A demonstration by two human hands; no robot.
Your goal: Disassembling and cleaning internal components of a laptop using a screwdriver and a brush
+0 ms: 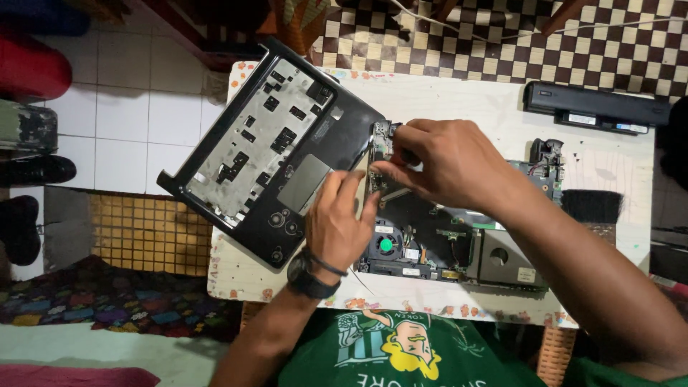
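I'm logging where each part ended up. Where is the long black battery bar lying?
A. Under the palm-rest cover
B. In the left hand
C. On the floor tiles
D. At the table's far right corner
D: the long black battery bar lies on the white table at its far right corner, apart from the opened laptop base and both hands.

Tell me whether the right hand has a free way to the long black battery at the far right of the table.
Probably yes. The right hand is busy at the opened laptop base, but between it and the battery lies only bare white table; nothing stands in the way. The left hand sits on the other side.
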